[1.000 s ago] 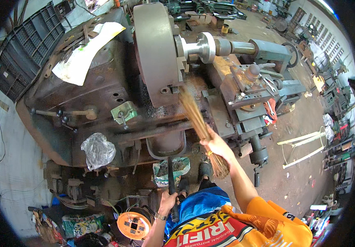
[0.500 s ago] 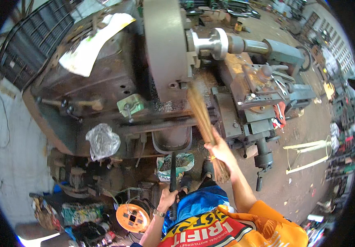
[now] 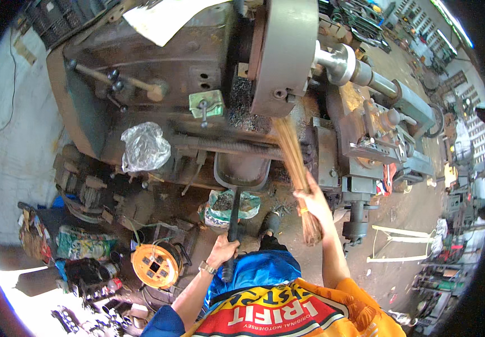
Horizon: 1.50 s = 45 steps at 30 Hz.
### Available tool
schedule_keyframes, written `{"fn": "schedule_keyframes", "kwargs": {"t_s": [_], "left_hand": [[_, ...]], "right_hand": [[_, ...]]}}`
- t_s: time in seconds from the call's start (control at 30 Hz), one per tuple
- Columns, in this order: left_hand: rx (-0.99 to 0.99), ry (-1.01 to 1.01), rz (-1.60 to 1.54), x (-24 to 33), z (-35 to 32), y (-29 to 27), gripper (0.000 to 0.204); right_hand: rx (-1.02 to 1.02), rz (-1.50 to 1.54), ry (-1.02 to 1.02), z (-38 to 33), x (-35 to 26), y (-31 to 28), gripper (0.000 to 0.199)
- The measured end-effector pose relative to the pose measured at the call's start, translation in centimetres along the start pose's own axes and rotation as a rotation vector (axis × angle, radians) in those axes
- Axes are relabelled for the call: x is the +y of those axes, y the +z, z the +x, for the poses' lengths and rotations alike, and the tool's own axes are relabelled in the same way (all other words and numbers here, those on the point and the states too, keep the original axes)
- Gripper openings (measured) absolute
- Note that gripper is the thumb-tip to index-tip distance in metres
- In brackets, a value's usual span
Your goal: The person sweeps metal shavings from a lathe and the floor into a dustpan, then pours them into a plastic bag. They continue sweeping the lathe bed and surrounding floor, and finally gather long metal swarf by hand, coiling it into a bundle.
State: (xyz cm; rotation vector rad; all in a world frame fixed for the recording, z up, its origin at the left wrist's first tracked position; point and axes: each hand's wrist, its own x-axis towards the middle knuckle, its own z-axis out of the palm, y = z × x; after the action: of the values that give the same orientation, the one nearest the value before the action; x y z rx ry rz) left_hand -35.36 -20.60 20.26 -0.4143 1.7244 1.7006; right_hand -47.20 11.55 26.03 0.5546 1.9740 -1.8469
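Note:
My right hand (image 3: 314, 203) is closed around the lower, tied end of a stick hand broom (image 3: 291, 149). The broom's far bristles reach under the lathe chuck (image 3: 288, 50), where its underside hides their tips. My left hand (image 3: 223, 251) grips the black handle of a shovel (image 3: 234, 216). The shovel's pan (image 3: 242, 170) lies below the long lead screw (image 3: 234, 146), tucked against the lathe's front. Dark metal chips (image 3: 242, 105) cover the bed left of the chuck. A bright turned workpiece (image 3: 339, 63) stays mounted in the chuck.
An open sack of chips (image 3: 248, 209) stands under the shovel handle. To the left are a crumpled silver plastic bag (image 3: 146, 147) and an orange cable reel (image 3: 155, 266). The lathe carriage (image 3: 366, 140) sits right of the broom. A pale frame (image 3: 400, 241) lies on the floor.
My view has shifted, so the lathe appears higher and further right. Both hands keep their holds; the broom still reaches beneath the chuck, and the shovel pan remains below the lead screw.

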Motion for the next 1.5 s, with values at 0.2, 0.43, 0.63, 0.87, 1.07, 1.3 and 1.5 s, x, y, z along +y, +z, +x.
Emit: {"fn": "schedule_keyframes", "kwargs": {"t_s": [0.2, 0.43, 0.63, 0.87, 1.07, 1.3, 1.5], "left_hand": [[0.006, -0.033, 0.03, -1.2, 0.9, 0.0, 0.01], [0.052, -0.015, 0.044, -2.0, 1.1, 0.1, 0.019], [0.037, -0.02, 0.083, -2.1, 1.6, 0.2, 0.018], [0.067, 0.013, 0.105, -1.0, 1.3, 0.4, 0.01], [0.069, -0.022, 0.035, 2.0, -0.4, 0.5, 0.018], [0.012, -0.018, 0.028, 3.0, -0.7, -0.1, 0.024], [0.076, -0.1, -0.056, 2.2, 0.1, 0.5, 0.036]], "right_hand": [[0.013, 0.027, 0.024, 3.1, -4.8, 0.7, 0.083], [-0.122, 0.121, 0.051, -4.8, -4.6, 2.1, 0.082], [0.17, 0.087, 0.063, -3.1, -3.7, 1.7, 0.066], [-0.06, 0.101, 0.075, -6.2, -0.6, 8.4, 0.081], [0.068, 0.037, 0.041, -6.9, -3.6, 4.8, 0.072], [-0.124, 0.18, 0.062, -6.4, -0.5, 11.0, 0.077], [0.106, 0.143, 0.13, -10.0, -1.8, 9.3, 0.066]]}}
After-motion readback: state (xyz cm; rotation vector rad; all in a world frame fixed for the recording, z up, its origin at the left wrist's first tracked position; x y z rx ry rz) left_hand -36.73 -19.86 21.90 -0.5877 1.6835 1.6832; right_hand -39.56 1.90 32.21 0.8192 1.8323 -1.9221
